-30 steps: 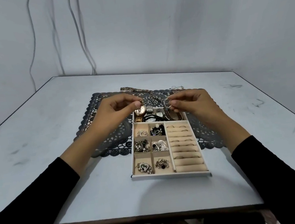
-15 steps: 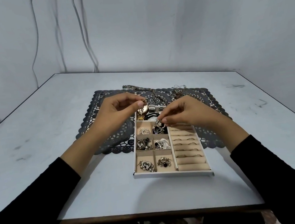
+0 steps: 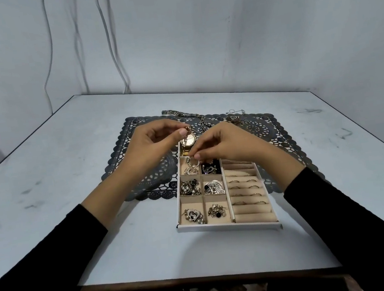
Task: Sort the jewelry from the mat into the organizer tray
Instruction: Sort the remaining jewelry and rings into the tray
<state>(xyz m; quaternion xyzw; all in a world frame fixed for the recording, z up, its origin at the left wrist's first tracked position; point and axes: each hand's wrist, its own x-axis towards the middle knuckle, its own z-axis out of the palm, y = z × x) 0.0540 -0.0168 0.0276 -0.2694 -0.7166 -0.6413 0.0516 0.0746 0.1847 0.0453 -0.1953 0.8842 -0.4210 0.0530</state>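
**Two hands sorting jewelry over a tray**

We are looking down at a white tray [image 3: 227, 228] on a grey table [image 3: 95, 229]. Its long side is running away from us and its far end is lying on a dark lace mat [image 3: 141, 175]. Our right hand [image 3: 232, 147] is pinching a silver piece [image 3: 189, 161], which is hanging lengthwise and pointing down into the far-left small compartment. Our left hand [image 3: 152, 147] is pinching a small gold piece [image 3: 187, 128] just above a gold watch [image 3: 189, 142] at the tray's far end.
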